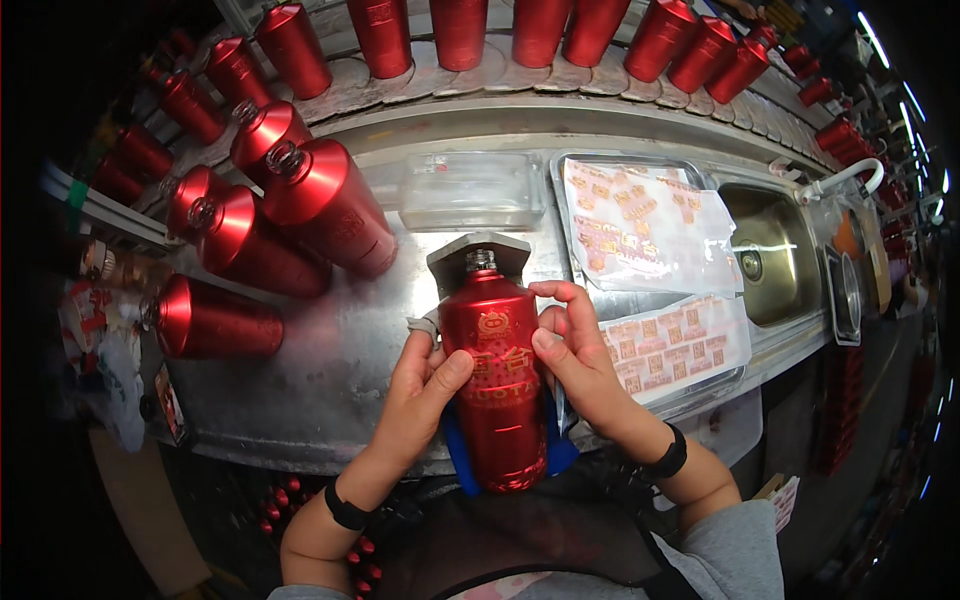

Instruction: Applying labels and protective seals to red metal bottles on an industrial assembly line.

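Observation:
A shiny red bottle (508, 430) with gold markings and a bare glass neck is tilted toward me over the table's front edge. My left hand (418, 385) grips its left side, the thumb pressed on the front; a bit of pale cloth shows by those fingers. On the other side my right hand (580, 350) closes on the bottle with its thumb at the edge of the gold markings and the index finger bent near the shoulder. Behind the neck is a dark angular metal stand (512, 257). Something blue (562, 455) lies beneath the bottle.
Several red bottles (345, 215) stand on the metal table at left. More red bottles (460, 35) line a curved slat conveyor (500, 75) at the back. A clear plastic box (470, 205), trays of sticker sheets (670, 345) and a sink (765, 260) with a white faucet (850, 180) occupy the right.

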Demonstrator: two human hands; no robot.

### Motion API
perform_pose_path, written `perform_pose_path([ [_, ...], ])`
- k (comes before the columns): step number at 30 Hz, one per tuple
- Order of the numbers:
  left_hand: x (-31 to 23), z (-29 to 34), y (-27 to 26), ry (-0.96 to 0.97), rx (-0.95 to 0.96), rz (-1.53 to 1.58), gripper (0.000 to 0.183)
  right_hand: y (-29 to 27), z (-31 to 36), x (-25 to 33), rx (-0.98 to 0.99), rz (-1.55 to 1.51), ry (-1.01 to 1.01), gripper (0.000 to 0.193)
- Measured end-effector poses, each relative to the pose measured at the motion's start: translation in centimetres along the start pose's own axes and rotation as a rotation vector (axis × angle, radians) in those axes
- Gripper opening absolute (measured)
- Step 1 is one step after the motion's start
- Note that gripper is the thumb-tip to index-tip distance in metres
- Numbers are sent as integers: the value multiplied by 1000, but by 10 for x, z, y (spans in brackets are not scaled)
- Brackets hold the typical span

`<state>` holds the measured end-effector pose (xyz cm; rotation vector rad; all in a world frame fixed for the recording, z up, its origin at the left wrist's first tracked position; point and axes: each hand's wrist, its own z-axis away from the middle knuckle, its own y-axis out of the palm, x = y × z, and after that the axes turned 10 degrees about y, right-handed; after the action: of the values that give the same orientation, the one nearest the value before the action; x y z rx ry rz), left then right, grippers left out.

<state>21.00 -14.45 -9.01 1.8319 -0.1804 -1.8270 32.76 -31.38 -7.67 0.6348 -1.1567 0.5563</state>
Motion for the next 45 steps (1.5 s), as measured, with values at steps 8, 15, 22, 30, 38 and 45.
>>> perform_pose_path([
  [8, -1, 1, 5, 22, -4, 28, 60, 0, 3, 1, 9, -19, -14, 51],
  [15, 1, 3, 6, 43, 4, -21, 59, 1, 0, -9, -78, 102, -57, 61],
  [22, 0, 0, 7, 101, -14, -10, 61, 5, 2, 0, -79, 53, -12, 63],
  [30, 0, -2, 19, 106, -60, -65, 59, 8, 2, -2, -123, 174, -58, 65],
  [38, -2, 2, 27, 161, -103, -63, 56, 8, 4, -7, -124, 163, -127, 63],
  [45, -4, 20, 17, 109, -54, 5, 61, 3, 23, 7, -44, 107, 46, 65],
])
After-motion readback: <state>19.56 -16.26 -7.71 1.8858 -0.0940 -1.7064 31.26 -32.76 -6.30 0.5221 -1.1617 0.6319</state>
